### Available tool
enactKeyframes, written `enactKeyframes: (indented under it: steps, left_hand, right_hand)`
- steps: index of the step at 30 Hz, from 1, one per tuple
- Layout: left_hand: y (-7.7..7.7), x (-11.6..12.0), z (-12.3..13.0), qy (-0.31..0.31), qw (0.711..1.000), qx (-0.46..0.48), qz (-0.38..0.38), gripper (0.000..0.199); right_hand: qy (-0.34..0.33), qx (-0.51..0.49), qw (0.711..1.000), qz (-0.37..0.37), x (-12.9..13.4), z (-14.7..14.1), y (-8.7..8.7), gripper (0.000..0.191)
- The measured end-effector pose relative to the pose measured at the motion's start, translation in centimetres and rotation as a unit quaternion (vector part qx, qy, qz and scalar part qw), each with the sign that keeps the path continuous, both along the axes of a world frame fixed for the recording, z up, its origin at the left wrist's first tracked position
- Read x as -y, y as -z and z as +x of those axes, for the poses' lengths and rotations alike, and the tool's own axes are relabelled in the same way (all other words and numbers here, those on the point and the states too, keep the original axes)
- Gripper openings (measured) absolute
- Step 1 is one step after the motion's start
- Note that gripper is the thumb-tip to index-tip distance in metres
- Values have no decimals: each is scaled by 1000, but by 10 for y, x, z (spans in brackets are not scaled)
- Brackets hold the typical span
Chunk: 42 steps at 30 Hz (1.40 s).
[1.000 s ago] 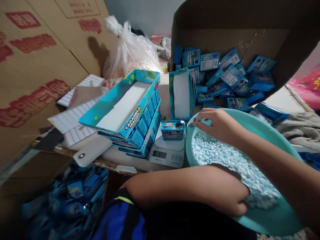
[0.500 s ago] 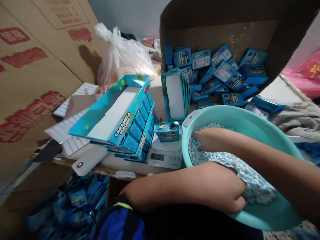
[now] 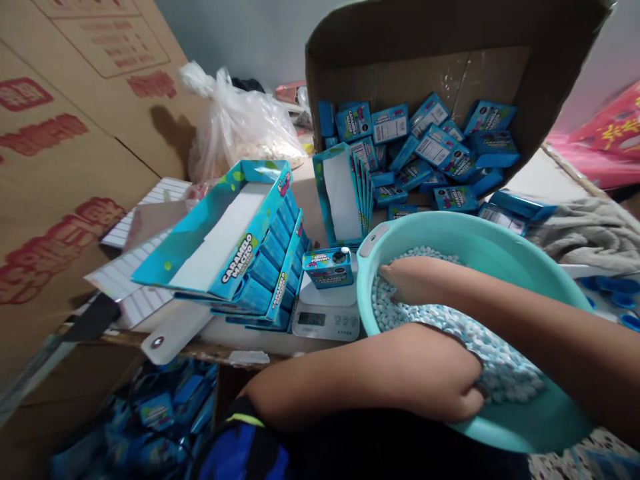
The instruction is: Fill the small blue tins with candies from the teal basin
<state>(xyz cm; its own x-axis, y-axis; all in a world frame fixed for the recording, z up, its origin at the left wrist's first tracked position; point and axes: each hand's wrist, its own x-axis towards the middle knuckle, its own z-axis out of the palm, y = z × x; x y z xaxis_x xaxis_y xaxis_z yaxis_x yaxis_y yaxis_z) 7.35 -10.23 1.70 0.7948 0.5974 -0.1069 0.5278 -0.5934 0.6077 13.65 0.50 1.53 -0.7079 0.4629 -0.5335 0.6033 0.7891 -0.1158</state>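
My right hand [image 3: 406, 280] reaches down into the pale blue and white candies [image 3: 505, 353] at the left side of a turquoise basin [image 3: 510, 247]. Its fingers curl among the pieces, and the fingertips are hidden. My left hand [image 3: 453, 380] is closed over the basin's near side, knuckles toward the candies; what it holds, if anything, is hidden. Just left of the basin, a blue candy box [image 3: 329, 268] stands on a small digital scale [image 3: 326, 323]. A small white piece lies on top of the box.
Stacked blue display trays [image 3: 235, 257] stand left of the scale, with upright nested trays [image 3: 340, 193] behind. A cardboard carton [image 3: 390, 70] holds many blue boxes. A grey cloth [image 3: 595, 227] lies right, a tied plastic bag [image 3: 245, 123] at the back, and more blue packs [image 3: 155, 413] below.
The camera view has shifted slightly, moving most of the scene a little to the left. Both hands stay in nearly the same places at the basin.
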Motion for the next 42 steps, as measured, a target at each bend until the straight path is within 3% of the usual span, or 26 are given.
enactKeyframes:
  steps: [3, 7, 11, 17, 19, 23, 28, 35, 39, 42]
  left_hand:
    - [-3, 0, -1, 2, 1000, 2, 14, 26]
    - [-5, 0, -1, 18, 999, -40, -21, 32]
    - [-2, 0, 0, 16, 999, -28, -26, 31]
    - [-3, -1, 0, 26, 998, -50, -31, 34]
    - [-4, -2, -1, 30, 997, -63, -32, 37]
    - [-5, -2, -1, 26, 997, -59, -39, 37]
    - [-5, -1, 0, 22, 998, -51, -43, 34]
    - [-7, -3, -1, 28, 997, -43, -55, 31]
    - [-4, -1, -1, 33, 998, -47, -29, 35]
    - [-1, 1, -1, 30, 998, -54, 7, 39]
  right_hand:
    - [3, -36, 999, 27, -1, 1, -8, 21]
    - [21, -133, 984, 115, 0, -2, -14, 22]
    - [23, -231, 958, 168, 2, -3, -6, 20]
    - [64, -387, 908, 147, 3, -6, -2, 25]
    - [34, -432, 894, 115, 5, -9, -2, 33]
    - [-79, -406, 900, 141, 8, -14, 4, 53]
    - [-120, -368, 905, 176, 7, -16, 11, 50]
    - [-102, -404, 893, 170, 6, -15, 9, 46]
    - [-54, -412, 892, 180, 1, -6, -10, 36]
    - [0, -362, 916, 172, -8, 6, -23, 27]
